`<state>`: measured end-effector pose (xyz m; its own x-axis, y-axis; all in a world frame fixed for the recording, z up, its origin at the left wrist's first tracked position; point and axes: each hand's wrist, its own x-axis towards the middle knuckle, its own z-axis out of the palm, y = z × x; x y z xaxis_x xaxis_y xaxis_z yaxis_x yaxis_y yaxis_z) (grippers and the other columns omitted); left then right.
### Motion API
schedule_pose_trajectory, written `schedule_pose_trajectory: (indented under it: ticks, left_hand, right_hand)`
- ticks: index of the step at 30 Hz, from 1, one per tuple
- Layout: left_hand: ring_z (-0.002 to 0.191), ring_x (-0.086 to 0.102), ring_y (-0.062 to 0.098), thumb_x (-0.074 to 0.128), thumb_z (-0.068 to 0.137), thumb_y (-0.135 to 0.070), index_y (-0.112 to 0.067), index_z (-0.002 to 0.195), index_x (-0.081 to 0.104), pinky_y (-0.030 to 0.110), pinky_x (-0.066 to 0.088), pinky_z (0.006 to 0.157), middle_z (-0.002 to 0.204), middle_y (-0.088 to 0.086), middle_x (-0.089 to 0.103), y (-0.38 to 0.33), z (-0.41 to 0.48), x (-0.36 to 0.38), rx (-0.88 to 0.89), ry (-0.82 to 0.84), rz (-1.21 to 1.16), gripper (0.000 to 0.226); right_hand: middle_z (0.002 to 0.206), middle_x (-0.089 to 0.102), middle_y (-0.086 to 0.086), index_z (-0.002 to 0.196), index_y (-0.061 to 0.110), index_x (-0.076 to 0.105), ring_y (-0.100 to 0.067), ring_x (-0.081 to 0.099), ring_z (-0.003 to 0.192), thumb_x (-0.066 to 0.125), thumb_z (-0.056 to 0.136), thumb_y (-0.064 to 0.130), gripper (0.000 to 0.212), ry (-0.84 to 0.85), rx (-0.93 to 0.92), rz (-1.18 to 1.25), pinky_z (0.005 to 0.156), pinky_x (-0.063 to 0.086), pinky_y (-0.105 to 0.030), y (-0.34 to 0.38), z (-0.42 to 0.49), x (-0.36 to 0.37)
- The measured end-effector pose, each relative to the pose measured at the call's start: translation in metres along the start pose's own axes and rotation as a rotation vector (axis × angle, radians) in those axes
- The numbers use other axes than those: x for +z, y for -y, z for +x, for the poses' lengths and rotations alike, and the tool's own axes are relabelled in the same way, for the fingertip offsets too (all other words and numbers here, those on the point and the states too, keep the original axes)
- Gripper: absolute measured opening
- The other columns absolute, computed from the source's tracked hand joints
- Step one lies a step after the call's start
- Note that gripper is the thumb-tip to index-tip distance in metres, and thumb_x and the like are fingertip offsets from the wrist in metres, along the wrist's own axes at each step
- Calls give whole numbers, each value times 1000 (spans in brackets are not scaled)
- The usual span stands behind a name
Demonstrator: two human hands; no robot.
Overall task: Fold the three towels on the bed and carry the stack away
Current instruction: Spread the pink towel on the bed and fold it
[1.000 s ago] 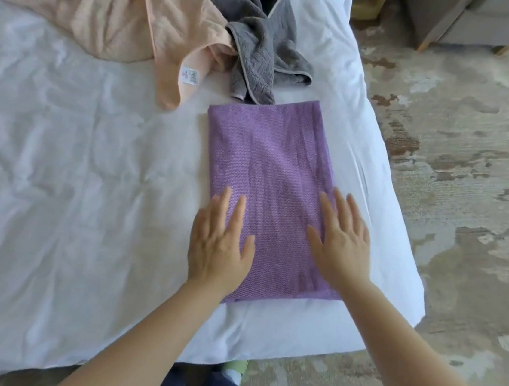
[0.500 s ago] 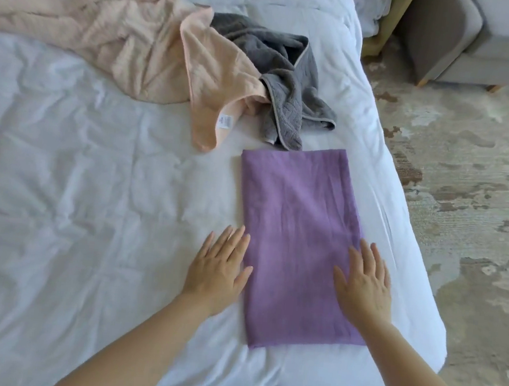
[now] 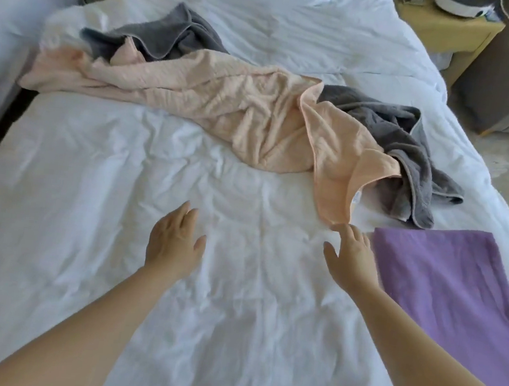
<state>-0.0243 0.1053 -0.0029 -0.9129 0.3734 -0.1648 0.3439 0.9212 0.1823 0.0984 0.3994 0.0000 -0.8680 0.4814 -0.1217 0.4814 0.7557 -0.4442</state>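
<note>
On bed [image 3: 91, 175]: three towels — purple [image 3: 456, 292] folded, peach [image 3: 224, 105], grey [image 3: 395, 129].

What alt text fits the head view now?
Left hand and right hand reach open across a white bed, the right near a corner of the crumpled peach towel. A grey towel lies tangled partly under it; a folded purple towel sits at right.
</note>
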Motion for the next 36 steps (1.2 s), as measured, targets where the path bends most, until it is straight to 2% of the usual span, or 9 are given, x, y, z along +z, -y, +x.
schedule_pose_trajectory:
  ticks: [8, 12, 16, 19, 24, 26, 30, 33, 36]
  left_hand:
    - [147, -9, 25, 33, 85, -73, -29, 152, -3, 44, 0, 119, 159, -2, -21, 59, 90, 38, -140, 242, 72, 88]
    - [148, -5, 23, 28, 69, -90, -36, 150, -3, 42, 3, 118, 161, -6, -11, 72, 112, 68, -153, 259, 83, 103]
    - [146, 10, 21, 30, 63, -92, -39, 149, 9, 40, 13, 115, 161, -9, 4, 76, 116, 73, -140, 169, 120, 103]
    - [141, 22, 26, 45, 67, -85, -35, 146, 22, 41, 23, 111, 158, -4, 16, 66, 119, 54, -150, 236, 130, 96]
    - [139, 29, 29, 58, 87, -51, -22, 149, 22, 41, 34, 109, 156, 7, 19, 10, 151, -35, -31, 179, -268, 78]
    - [143, 21, 25, 61, 88, -39, -21, 151, 18, 42, 32, 111, 159, 3, 13, -30, 166, -92, 186, -23, -371, 79]
    - [141, 27, 29, 72, 81, -26, -22, 144, 38, 46, 30, 111, 158, 6, 20, -100, 163, -207, 602, -210, -385, 72]
    - [132, 39, 25, 69, 81, -44, -25, 120, 63, 48, 27, 110, 142, -4, 48, -115, 142, -269, 683, -203, -299, 43]
    - [94, 59, 13, 60, 74, -64, -34, 95, 61, 34, 48, 81, 99, -11, 66, -110, 117, -305, 565, -93, -380, 36]
  right_hand:
    - [139, 42, -11, 132, 10, 43, -33, 32, 130, 61, 86, 32, 54, -120, 21, -134, 105, 28, -43, 36, 109, 36]
    - [142, 38, -11, 134, 14, 32, -35, 33, 131, 65, 81, 40, 67, -170, 112, -153, 106, 26, -46, 38, 166, 56]
    - [116, 56, -20, 113, 8, 50, -40, 50, 108, 49, 93, 27, 28, -203, 220, -77, 90, 40, -45, 34, 195, 60]
    - [96, 62, -17, 101, 9, 55, -35, 56, 84, 41, 98, 26, 23, -238, 89, 44, 66, 38, -37, 46, 185, 40]
    - [77, 60, 2, 90, 23, 54, -12, 56, 70, 43, 96, 36, 17, -64, -190, 272, 65, 43, -27, 118, 165, -64]
    - [74, 58, 10, 87, 30, 57, 2, 52, 65, 46, 94, 37, 15, 54, -316, 217, 60, 37, -14, 153, 156, -124]
    - [78, 62, 4, 80, 34, 62, -4, 53, 69, 55, 92, 32, 14, 245, -428, 129, 69, 44, -25, 212, 110, -243]
    - [73, 63, 6, 82, 30, 67, -1, 51, 64, 59, 89, 30, 11, 238, -459, 85, 64, 44, -20, 239, 66, -327]
    - [70, 63, 11, 81, 29, 70, 2, 52, 61, 62, 87, 30, 10, 49, -463, 65, 66, 42, -20, 251, 21, -397]
